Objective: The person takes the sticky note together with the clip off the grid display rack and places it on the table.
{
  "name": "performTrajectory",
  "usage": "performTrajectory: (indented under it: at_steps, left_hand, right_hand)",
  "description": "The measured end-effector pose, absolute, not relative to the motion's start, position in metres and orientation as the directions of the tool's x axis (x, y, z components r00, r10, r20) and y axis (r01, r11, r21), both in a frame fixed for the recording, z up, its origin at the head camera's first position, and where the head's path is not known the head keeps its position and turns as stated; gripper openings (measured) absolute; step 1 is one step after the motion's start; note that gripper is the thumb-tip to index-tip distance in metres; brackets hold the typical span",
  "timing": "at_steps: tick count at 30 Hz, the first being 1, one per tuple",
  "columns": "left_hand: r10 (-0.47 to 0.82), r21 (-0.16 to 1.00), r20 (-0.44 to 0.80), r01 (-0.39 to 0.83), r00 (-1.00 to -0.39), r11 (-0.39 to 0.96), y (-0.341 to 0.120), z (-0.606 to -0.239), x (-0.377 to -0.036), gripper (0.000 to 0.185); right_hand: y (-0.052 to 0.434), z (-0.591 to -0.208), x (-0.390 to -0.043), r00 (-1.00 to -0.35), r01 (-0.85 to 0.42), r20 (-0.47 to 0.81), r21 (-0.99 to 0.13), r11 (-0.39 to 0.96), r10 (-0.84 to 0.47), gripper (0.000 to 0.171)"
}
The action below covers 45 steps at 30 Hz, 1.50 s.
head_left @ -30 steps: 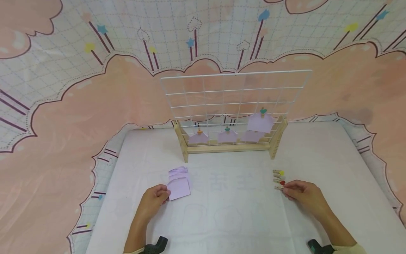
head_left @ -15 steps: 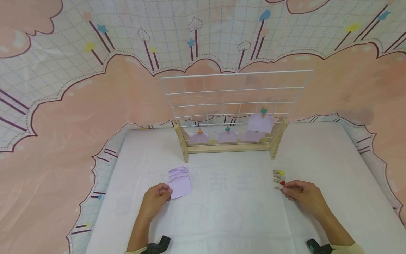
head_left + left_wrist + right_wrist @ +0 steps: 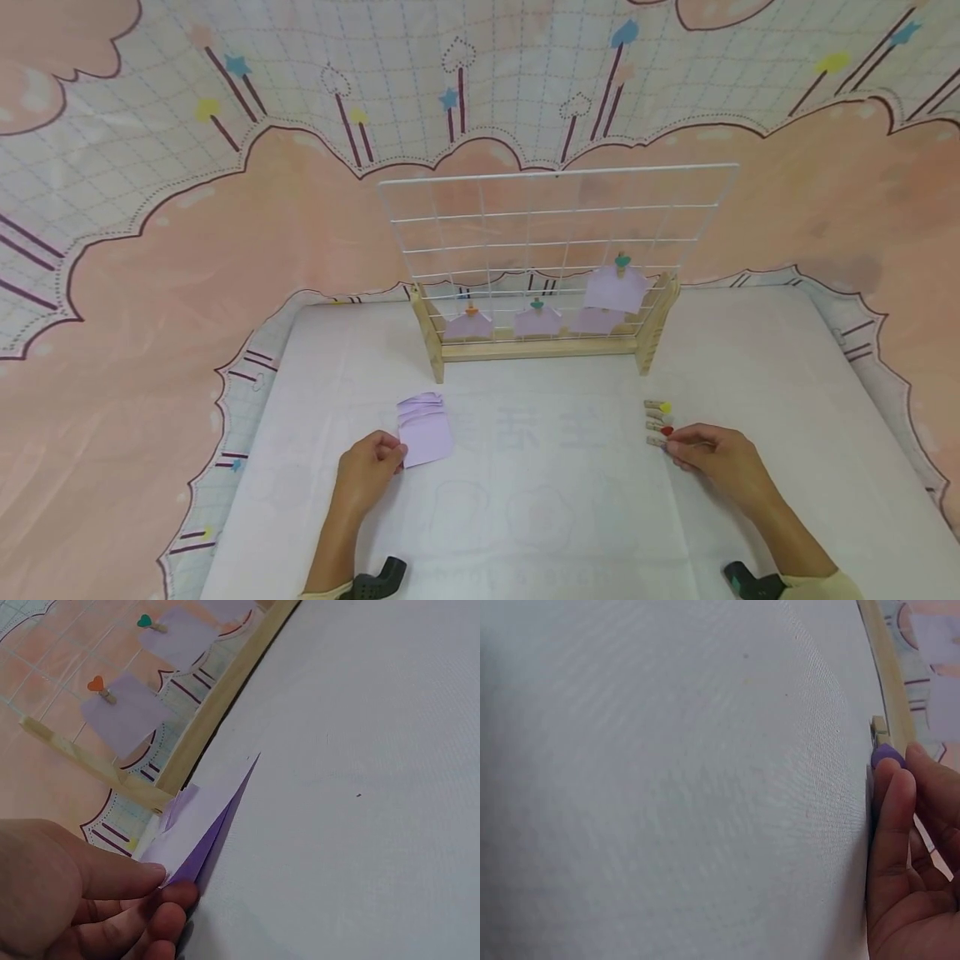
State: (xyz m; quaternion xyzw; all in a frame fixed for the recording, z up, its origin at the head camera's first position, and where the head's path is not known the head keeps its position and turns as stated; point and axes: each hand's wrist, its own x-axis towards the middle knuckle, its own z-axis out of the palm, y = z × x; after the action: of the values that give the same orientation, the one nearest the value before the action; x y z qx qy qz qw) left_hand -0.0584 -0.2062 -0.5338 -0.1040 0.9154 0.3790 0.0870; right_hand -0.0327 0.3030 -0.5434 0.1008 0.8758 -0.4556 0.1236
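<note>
My left hand (image 3: 366, 471) pinches the near left corner of a lilac sticky note (image 3: 426, 442) between thumb and fingers. In the left wrist view that note (image 3: 199, 829) tilts up off the table, its darker underside showing. More lilac notes (image 3: 422, 402) lie fanned just behind it. On the right, my right hand (image 3: 712, 454) pinches the end of a small wooden clothespin (image 3: 655, 442), the nearest in a short column. Its purple end (image 3: 886, 755) shows between thumb and fingertips in the right wrist view. Clothespins with a red heart (image 3: 667, 431) and a yellow end (image 3: 665, 407) lie beyond it.
A white wire grid rack (image 3: 525, 242) on a wooden base (image 3: 536, 351) stands at the back. Lilac notes hang on it, some under clothespins with green (image 3: 622, 261) and orange (image 3: 472, 311) ends. White cloth (image 3: 555, 517) covers the table.
My left hand has shifted slightly right and away from me, sliding the held note further over the fanned ones. My right hand stays at the same clothespin.
</note>
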Motion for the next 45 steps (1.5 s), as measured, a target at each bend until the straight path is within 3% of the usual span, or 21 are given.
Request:
performTrajectory:
  at_steps: [14,23,32,45]
  left_hand:
    - [-0.136,0.659,-0.221,-0.251,-0.966,0.709,-0.205,-0.533,-0.056,0.014]
    - [-0.13,0.665,-0.235,-0.257,-0.963,0.701,-0.207,-0.532,-0.057,0.016]
    - [-0.124,0.738,-0.203,-0.235,-0.971,0.633,-0.189,-0.514,-0.066,0.016]
    - [0.017,0.834,-0.126,-0.096,-0.992,0.543,-0.142,-0.482,-0.095,0.014]
  right_hand:
    - [0.304,-0.542,-0.032,-0.954,0.275,-0.296,-0.807,0.523,0.044,0.038]
    - [0.306,-0.54,-0.033,-0.961,0.262,-0.274,-0.88,0.397,0.027,0.035]
    - [0.306,-0.535,-0.039,-0.977,0.209,-0.205,-0.84,0.502,0.064,0.036]
    - [0.289,-0.502,-0.065,-0.997,0.072,-0.037,-0.815,0.575,0.073,0.039]
